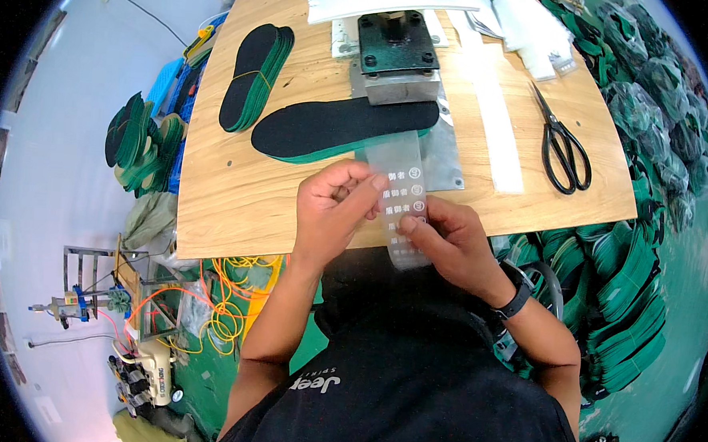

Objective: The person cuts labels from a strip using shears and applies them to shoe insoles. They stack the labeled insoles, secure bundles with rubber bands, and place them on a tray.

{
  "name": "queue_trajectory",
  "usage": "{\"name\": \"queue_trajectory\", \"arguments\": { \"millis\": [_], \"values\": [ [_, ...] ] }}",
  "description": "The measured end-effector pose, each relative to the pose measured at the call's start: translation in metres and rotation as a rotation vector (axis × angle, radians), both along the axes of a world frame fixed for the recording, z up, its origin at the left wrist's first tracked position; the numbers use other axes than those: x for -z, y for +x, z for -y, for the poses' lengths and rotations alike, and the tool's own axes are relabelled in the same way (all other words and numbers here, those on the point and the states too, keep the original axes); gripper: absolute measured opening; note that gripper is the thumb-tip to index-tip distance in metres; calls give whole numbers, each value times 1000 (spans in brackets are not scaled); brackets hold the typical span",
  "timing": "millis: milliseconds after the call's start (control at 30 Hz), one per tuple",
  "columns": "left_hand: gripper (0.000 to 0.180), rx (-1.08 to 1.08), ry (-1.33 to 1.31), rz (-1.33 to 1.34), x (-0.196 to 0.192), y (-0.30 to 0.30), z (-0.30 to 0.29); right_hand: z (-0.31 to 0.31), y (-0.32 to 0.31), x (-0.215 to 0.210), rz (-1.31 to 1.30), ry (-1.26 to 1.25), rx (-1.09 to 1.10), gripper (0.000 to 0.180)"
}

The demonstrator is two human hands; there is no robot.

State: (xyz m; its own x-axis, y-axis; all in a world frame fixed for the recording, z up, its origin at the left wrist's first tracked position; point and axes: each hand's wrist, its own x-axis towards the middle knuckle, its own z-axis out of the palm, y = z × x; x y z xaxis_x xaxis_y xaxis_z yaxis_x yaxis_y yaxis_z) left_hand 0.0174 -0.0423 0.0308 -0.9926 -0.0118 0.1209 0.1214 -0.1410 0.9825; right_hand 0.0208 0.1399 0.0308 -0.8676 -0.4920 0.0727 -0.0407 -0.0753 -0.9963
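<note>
Between my hands, over the table's near edge, is a clear strip of white printed transfer labels [403, 198]. My left hand [337, 208] pinches its left edge between thumb and fingers. Lower down, my right hand [452, 246] grips the strip's right side, the thumb lying on its face. The strip's upper end reaches the near side of a stack of black-topped green insoles [327, 127]. That stack's right end lies under the metal block of a press [401, 87].
A banded insole bundle [253, 76] lies on the wooden table [211, 189] at the left. Black scissors [566, 148] and a white strip [491, 116] are at the right. Bundled insoles [606, 306] are heaped beside the table; yellow hoses [221, 310] coil on the floor at left.
</note>
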Motion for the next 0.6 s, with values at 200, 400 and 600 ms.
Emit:
{"name": "queue_trajectory", "arguments": {
  "millis": [200,400,600],
  "values": [
    [8,-45,-65,29,-9,-21,20,25,-24,8,61,40,52,26],
    [17,-139,-251,154,-21,-42,37,54,-51,11,280,-108,80,28],
    [18,-212,-711,-146,-23,-84,77,48,-64,10,582,-162,183,17]
  ]
}}
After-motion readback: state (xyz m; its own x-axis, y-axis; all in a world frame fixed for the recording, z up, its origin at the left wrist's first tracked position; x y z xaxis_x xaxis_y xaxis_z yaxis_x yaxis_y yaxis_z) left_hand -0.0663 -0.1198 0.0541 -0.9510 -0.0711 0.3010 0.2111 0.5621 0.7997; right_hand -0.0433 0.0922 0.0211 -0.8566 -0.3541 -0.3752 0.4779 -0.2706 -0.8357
